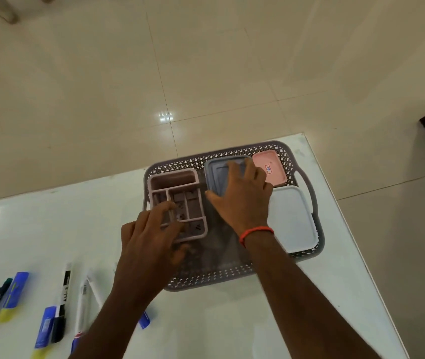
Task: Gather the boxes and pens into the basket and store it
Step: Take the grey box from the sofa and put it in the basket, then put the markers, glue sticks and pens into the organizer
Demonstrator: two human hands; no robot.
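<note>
White table (232, 320) w/ perforated basket (206, 278) & loose pens (62, 304) on it.

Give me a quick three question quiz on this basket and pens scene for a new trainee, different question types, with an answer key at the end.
1. True or false: the pens are already inside the basket.
2. Multiple choice: the right hand rests on which box? A) the pink box B) the blue-grey box C) the white box
3. Fill in: the left hand is at the pink ____ with compartments.

Key:
1. False; they lie on the table, left of the basket.
2. B, the blue-grey box; the pink box and white box lie beside it, untouched.
3. Organiser.
</note>
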